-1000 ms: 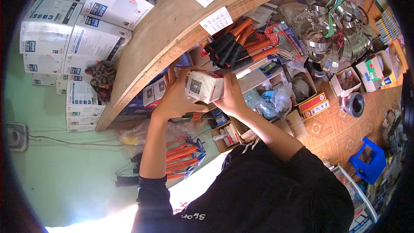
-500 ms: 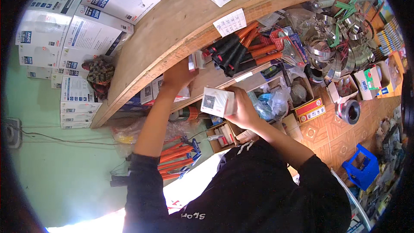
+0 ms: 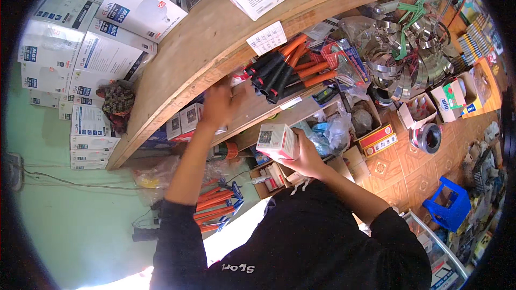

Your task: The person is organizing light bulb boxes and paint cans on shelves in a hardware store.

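My right hand [image 3: 306, 153] is wrapped round a small white and red cardboard box [image 3: 275, 138], held in front of my chest just off the shelf edge. My left hand [image 3: 221, 106] reaches in beneath the thick wooden upper shelf [image 3: 215, 48], its fingers smeared by motion. Close beside that hand, small white boxes [image 3: 191, 118] with printed squares stand on the lower shelf [image 3: 250, 115]. To its right lies a bundle of tools with black grips and orange shafts [image 3: 277, 78].
Large white bulb cartons [image 3: 115, 43] are stacked on the left, beside a knitted bundle [image 3: 117, 102]. Metal hose clamps [image 3: 403, 59] hang or lie in loops at the right. A blue plastic stool [image 3: 449, 204] stands on the tiled floor [image 3: 395, 177]. Orange-handled tools [image 3: 215, 207] hang below.
The box in my right hand has tilted, showing more of its red-marked side. My left hand has shifted slightly down and nearer. The whole view has shifted a little.
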Demonstrator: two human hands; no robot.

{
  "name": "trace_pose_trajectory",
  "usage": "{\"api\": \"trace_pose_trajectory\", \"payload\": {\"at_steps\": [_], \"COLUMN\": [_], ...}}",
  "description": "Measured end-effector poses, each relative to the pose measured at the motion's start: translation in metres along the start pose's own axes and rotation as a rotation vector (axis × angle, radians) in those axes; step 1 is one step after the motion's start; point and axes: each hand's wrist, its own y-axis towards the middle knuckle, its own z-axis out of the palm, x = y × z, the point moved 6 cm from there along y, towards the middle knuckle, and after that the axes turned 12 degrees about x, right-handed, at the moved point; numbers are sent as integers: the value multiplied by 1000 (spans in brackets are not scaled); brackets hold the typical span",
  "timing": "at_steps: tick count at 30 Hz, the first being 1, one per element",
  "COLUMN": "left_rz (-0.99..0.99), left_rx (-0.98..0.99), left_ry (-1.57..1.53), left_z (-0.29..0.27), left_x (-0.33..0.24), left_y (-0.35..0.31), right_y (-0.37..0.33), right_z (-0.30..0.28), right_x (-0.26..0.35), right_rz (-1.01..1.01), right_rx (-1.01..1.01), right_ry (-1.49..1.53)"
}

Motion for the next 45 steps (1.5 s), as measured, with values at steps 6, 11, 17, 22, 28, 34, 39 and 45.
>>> {"api": "trace_pose_trajectory", "payload": {"at_steps": [6,11,17,22,28,34,39,45], "left_rz": [78,53,-253,-324,-322,-319,-390,-574], "left_rx": [563,327,56,13,-104,-271,-292,-345], "left_ry": [-170,-36,506,358,493,297,61,-214], "left_z": [20,5,20,34,40,52,94,160], "left_x": [-80,-21,60,85,46,14,-1,-11], "left_y": [-63,-37,-5,-2,-22,-73,-133,-213], "right_y": [26,37,34,50,98,146,155,81], "right_z": [8,-9,-49,-127,-175,-187,-192,-225], "right_x": [4,32,104,211,296,343,351,306], "right_rz": [-160,-178,-341,-633,-654,-628,-677,-739], "right_rx": [138,20,-101,-457,-729,-686,-508,-504], "right_ry": [46,-19,-186,-445,-490,-960,-985,-298]}}
